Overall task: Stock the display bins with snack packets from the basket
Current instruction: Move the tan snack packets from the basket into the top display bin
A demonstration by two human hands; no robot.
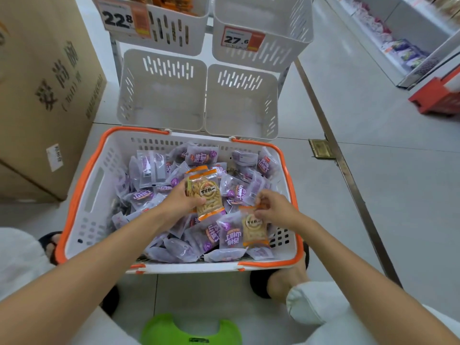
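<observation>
Left hand (pixel 179 201) grips an orange packet (pixel 208 195), hiding its edge; right hand (pixel 275 207) pinches a paler packet (pixel 255 231)

Diffuse light is brightening the floor (pixel 373 195), leaving faint shadows under the basket (pixel 94 190); wide-angle distortion is curving the edges, and the far shelves (pixel 408 26) are blurring.

Shop, price tags (pixel 242 41), display bins (pixel 161 90), stocked shelves (pixel 398 46)

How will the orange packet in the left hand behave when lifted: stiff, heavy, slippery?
Probably light: the left hand holds the orange packet up by one side, and the right hand pinches a second orange packet by its top edge. Likely fairly stiff: it looks flat, not drooping. Its glossy film may slip.
</observation>
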